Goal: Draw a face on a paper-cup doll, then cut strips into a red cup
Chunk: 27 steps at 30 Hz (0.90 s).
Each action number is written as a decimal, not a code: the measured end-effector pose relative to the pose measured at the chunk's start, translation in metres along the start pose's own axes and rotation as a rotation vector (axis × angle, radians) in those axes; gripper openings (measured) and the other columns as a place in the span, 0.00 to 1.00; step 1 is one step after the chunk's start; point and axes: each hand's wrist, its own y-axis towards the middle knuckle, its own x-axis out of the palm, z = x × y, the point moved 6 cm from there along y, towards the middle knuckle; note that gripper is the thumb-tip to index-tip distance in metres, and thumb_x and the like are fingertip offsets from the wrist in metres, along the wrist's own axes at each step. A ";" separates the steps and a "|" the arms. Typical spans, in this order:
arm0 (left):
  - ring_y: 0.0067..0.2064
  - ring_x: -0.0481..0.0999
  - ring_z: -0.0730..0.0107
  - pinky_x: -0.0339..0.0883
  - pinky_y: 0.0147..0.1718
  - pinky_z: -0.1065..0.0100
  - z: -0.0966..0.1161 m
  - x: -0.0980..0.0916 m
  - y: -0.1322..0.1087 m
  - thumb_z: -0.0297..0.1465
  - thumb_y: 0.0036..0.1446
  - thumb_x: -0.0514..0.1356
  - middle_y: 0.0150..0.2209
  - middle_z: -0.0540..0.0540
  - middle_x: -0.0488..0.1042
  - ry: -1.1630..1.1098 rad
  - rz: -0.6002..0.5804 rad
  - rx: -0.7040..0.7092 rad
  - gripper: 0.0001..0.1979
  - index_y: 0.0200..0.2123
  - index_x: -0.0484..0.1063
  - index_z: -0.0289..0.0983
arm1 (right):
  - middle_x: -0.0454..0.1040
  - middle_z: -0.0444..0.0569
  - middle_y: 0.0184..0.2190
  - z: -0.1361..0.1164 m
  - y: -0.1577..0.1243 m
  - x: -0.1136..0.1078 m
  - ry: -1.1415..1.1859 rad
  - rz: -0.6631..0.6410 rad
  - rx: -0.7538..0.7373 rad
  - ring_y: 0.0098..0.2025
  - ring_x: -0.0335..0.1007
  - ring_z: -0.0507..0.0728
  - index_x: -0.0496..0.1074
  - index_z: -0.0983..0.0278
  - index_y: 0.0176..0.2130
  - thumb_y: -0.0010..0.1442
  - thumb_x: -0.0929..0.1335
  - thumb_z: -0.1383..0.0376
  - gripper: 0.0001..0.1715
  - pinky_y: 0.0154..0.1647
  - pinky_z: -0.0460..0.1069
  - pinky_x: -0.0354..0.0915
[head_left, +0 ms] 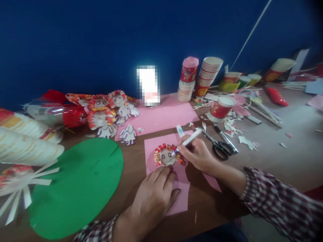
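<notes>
My right hand (pixel 198 153) is closed round a white marker pen (pixel 188 140), with its tip on a round paper face (pixel 166 156) that has a curled red and yellow fringe. The face lies on a pink sheet (pixel 176 198) on the brown table. My left hand (pixel 153 195) lies flat on that sheet just below the face, fingers spread and holding nothing. A small white glue stick (pixel 180 130) lies just above the marker.
Black-handled scissors (pixel 219 143) lie right of my right hand among paper scraps. A green paper oval (pixel 80 183) is at the left, with stacked paper cups (pixel 209 74), a lone cup (pixel 222 108), finished paper dolls (pixel 106 112) and a larger pink sheet (pixel 164 116) behind.
</notes>
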 end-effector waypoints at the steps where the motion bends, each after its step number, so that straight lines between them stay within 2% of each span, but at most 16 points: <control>1: 0.44 0.74 0.55 0.73 0.42 0.56 0.000 0.000 0.000 0.34 0.56 0.58 0.43 0.36 0.75 0.002 0.001 0.003 0.16 0.43 0.72 0.29 | 0.64 0.39 0.19 -0.001 0.000 0.001 0.008 -0.010 0.001 0.19 0.61 0.47 0.64 0.65 0.32 0.59 0.64 0.64 0.06 0.19 0.44 0.60; 5: 0.44 0.73 0.55 0.73 0.43 0.56 0.000 -0.002 0.001 0.34 0.57 0.57 0.43 0.36 0.75 -0.002 0.022 0.002 0.16 0.43 0.71 0.28 | 0.64 0.39 0.18 -0.001 -0.002 0.002 0.047 -0.047 0.021 0.19 0.61 0.48 0.64 0.65 0.36 0.60 0.64 0.64 0.06 0.19 0.44 0.59; 10: 0.44 0.74 0.57 0.73 0.42 0.58 -0.001 -0.001 -0.002 0.35 0.58 0.56 0.44 0.38 0.75 0.003 0.045 -0.007 0.15 0.43 0.71 0.30 | 0.65 0.40 0.20 0.000 0.000 -0.001 0.027 -0.041 0.002 0.20 0.62 0.48 0.64 0.65 0.31 0.58 0.66 0.65 0.06 0.21 0.44 0.60; 19: 0.44 0.73 0.57 0.72 0.43 0.58 -0.001 0.001 -0.001 0.35 0.56 0.58 0.43 0.39 0.75 -0.002 0.020 -0.014 0.15 0.43 0.71 0.30 | 0.65 0.40 0.19 0.005 -0.003 -0.005 -0.064 0.023 -0.025 0.19 0.60 0.48 0.62 0.63 0.30 0.58 0.65 0.66 0.06 0.20 0.44 0.59; 27: 0.44 0.73 0.56 0.72 0.42 0.57 -0.001 0.002 -0.001 0.35 0.55 0.58 0.43 0.39 0.75 -0.007 -0.005 -0.027 0.15 0.42 0.71 0.31 | 0.65 0.39 0.19 0.006 -0.005 0.003 0.069 -0.041 0.002 0.19 0.61 0.48 0.60 0.62 0.32 0.60 0.64 0.65 0.05 0.19 0.44 0.60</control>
